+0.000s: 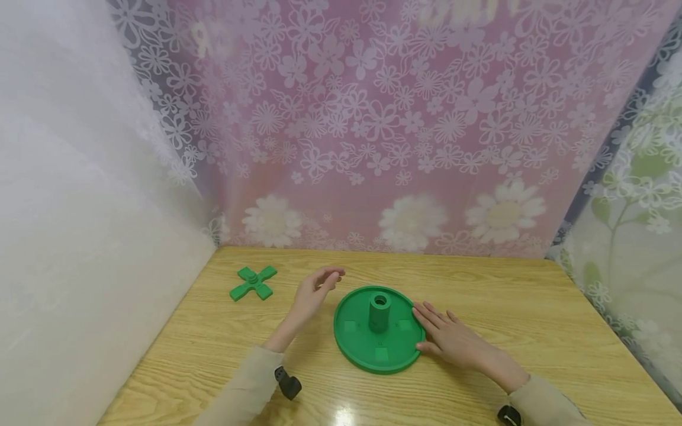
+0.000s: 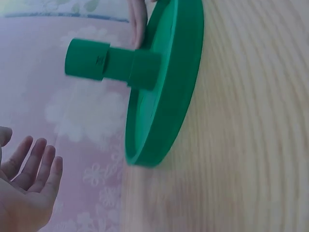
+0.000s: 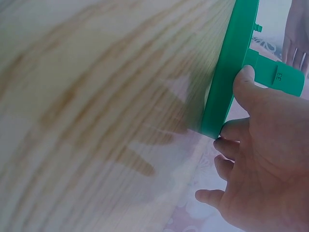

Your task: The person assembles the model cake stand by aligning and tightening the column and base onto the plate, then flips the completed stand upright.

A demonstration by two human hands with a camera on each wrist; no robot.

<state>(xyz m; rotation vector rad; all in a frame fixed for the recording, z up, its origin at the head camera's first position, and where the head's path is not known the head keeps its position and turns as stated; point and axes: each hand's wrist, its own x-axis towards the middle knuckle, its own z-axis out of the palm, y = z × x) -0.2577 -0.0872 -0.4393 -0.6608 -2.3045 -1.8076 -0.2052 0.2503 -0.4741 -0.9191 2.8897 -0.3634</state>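
A round green tray-like disc [image 1: 354, 352] with a raised rim lies on the wooden table, and a hollow green post [image 1: 379, 316] stands upright at its middle. My right hand [image 1: 455, 342] rests against the disc's right rim, fingers extended and spread; in the right wrist view the thumb [image 3: 247, 75] lies at the rim's edge. To the left of the disc my left hand [image 1: 315, 291] hovers with loosely bent fingers, apart from it and holding nothing. The left wrist view shows the post [image 2: 116, 63] side-on, with a stepped outline.
A green cross-shaped piece [image 1: 253, 283] with a small round knob lies at the table's back left. Floral cloth [image 1: 373, 130] hangs along the back edge of the wooden table [image 1: 506, 296], and pale cloth [image 1: 96, 207] along the left side.
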